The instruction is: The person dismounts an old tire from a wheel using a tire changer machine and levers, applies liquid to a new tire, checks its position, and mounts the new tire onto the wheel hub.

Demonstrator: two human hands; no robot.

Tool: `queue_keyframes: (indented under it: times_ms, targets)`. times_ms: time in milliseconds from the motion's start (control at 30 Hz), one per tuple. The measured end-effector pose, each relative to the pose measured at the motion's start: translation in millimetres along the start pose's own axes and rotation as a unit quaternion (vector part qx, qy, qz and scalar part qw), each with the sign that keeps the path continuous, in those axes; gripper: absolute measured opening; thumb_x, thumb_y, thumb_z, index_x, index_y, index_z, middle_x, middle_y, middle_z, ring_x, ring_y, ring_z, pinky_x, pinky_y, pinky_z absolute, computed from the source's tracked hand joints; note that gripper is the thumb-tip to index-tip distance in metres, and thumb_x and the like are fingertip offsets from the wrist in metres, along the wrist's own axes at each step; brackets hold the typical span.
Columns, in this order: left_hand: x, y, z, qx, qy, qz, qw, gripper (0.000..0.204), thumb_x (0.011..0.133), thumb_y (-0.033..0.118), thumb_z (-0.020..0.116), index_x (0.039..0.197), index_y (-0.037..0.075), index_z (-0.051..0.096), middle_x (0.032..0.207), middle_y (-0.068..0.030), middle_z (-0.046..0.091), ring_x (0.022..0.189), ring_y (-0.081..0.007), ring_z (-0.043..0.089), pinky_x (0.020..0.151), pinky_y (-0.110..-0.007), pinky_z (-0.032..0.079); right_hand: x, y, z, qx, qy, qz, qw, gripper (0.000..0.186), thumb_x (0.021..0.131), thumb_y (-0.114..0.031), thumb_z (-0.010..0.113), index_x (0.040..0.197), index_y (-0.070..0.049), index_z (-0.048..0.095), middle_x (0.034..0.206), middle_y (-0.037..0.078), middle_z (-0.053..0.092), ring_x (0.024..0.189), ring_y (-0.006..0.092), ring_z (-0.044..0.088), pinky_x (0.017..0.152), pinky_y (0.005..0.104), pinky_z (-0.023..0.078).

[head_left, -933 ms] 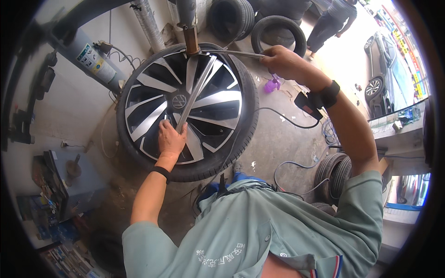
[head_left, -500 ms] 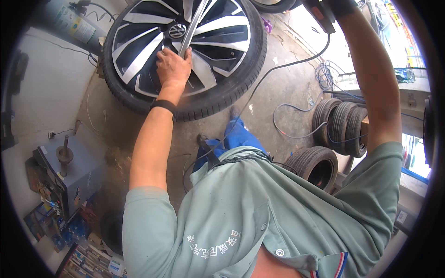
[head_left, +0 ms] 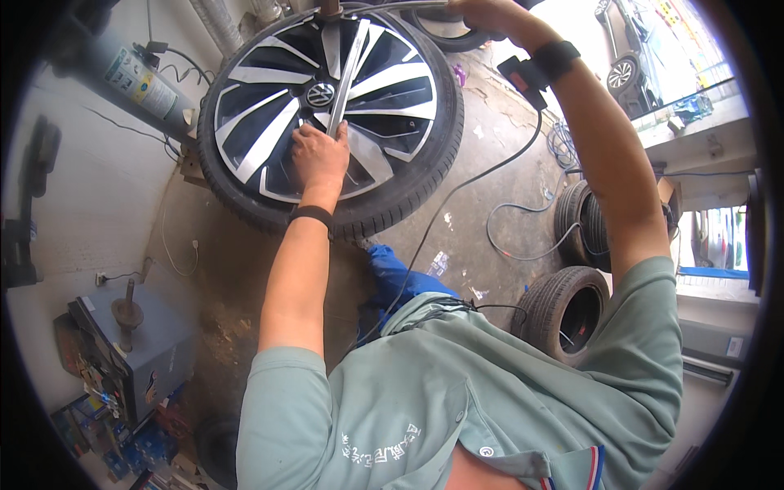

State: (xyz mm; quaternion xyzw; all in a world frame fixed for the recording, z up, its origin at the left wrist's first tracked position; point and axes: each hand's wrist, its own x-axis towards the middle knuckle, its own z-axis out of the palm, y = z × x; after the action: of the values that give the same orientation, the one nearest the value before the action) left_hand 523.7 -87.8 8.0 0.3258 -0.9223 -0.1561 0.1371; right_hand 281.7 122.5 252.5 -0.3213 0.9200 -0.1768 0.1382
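A car wheel (head_left: 416, 171), a black tyre on a black-and-silver alloy rim, lies face up in front of me. My left hand (head_left: 321, 157) is closed around the near end of a flat steel tyre lever (head_left: 354, 65), which slants across the spokes beside the hub cap (head_left: 319, 95). At the top edge, my right hand (head_left: 498, 15) is closed at the end of a thin metal rod (head_left: 408, 5) that crosses the wheel's far side. The picture's edge cuts off part of this hand. An upright metal post (head_left: 329, 6) stands at the far rim.
A black cable hangs from a small device (head_left: 523, 82) at my right wrist. Used tyres (head_left: 563, 314) and a blue hose (head_left: 510, 255) lie to the right. A grey cylinder (head_left: 139, 86) stands left of the wheel; a wheel balancer (head_left: 135, 343) is at lower left.
My right hand has moved left, from the upper right toward the wheel's far side, and now meets the rod. The left hand keeps its grip on the lever. The view has shifted.
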Motion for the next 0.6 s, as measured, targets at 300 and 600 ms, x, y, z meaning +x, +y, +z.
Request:
queue_keyframes:
  times_ms: [300,600]
  targets:
    - [-1.3,-7.2,-11.1,-0.081,-0.042,-0.005,0.996,0.070,0.087,0.054,0.065,0.121,-0.004,0.049,0.118,-0.0261,0.057,0.113,-0.0414,0.059,0.096,-0.050,0.048,-56.5,-57.4,21.0,0.038,0.082,0.095,0.991,0.044,0.093,-0.032,0.061,0.070,0.006,0.062,0.058,0.003,0.047,0.045,0.0123,0.043,0.042,0.0298,0.033]
    - [0.7,-46.6,-10.0,-0.060,-0.059,0.063,0.994,0.086,0.084,0.060,0.065,0.132,-0.007,0.041,0.124,-0.0300,0.056,0.114,-0.0452,0.059,0.098,-0.050,0.047,-159.9,-32.0,53.2,0.406,0.021,0.152,0.901,0.028,0.095,-0.019,0.060,0.086,0.006,0.065,0.063,0.000,0.050,0.050,0.0100,0.045,0.044,0.0269,0.034]
